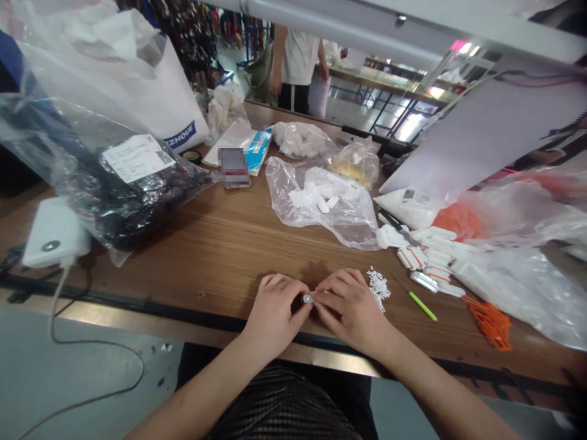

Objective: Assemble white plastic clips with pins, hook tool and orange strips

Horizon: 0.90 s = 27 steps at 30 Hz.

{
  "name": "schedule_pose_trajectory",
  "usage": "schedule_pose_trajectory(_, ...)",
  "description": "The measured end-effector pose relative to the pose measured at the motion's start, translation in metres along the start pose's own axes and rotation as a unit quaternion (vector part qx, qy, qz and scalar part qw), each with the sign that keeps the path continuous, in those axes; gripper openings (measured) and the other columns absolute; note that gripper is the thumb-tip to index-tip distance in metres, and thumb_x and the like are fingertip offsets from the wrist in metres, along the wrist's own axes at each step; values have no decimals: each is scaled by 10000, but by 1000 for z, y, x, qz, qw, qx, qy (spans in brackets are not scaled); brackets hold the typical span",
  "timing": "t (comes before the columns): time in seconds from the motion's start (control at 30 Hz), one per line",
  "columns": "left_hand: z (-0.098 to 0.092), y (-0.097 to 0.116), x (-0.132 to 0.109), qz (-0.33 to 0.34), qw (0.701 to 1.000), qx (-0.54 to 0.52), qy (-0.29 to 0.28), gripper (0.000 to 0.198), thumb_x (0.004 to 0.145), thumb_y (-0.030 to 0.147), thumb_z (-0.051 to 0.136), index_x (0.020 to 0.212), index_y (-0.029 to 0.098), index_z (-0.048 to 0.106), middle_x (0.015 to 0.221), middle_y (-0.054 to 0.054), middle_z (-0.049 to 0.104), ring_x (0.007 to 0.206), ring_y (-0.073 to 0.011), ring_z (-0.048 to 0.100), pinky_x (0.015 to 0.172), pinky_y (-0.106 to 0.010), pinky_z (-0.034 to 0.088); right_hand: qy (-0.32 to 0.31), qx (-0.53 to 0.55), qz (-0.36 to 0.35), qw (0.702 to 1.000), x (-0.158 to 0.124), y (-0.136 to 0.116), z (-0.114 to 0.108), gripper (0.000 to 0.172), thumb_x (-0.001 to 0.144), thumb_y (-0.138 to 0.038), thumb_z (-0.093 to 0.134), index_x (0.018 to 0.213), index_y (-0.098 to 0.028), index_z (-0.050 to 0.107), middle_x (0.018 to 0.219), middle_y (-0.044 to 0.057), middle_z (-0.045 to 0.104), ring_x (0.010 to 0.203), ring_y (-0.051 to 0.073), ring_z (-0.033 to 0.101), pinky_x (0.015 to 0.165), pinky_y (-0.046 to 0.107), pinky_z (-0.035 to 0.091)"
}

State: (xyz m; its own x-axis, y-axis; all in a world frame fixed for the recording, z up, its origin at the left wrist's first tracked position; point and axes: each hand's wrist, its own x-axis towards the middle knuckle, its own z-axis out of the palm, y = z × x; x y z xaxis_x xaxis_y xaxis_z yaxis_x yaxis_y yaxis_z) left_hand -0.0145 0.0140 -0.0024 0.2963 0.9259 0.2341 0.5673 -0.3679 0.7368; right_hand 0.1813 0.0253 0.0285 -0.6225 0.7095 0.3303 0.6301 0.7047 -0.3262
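Near the front edge of the wooden table (220, 256), my left hand (277, 308) and my right hand (351, 302) meet fingertip to fingertip. Between them is a small whitish piece with a metallic look (308, 299), pinched by both hands; the fingers cover most of it, so its kind is unclear. Just right of my right hand lies a pile of tiny white parts (378, 287). Beyond that rests a thin tool with a bright green handle (422, 307). Orange strips (490, 324) lie in a bunch farther right.
White pieces, some with orange lines (431, 260), are heaped at the right beside clear plastic bags (518, 287). An open plastic bag (321, 201) holds white parts. At left stand a bag of dark items (132, 189) and a white box with a cable (55, 235). A person (298, 61) stands beyond.
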Motion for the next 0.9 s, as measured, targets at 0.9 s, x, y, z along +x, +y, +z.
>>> schedule_pose_trajectory(0.9,1,-4,-1,6,1000,26,-4,80,892,198,716,916,241,652,913,18,725,918,-238,623,917,-433,387,-171,-112,254,945,-14,124,-68,232,826,-217,583,852,-217,813,888,37,808,766,191,714,733,267,476)
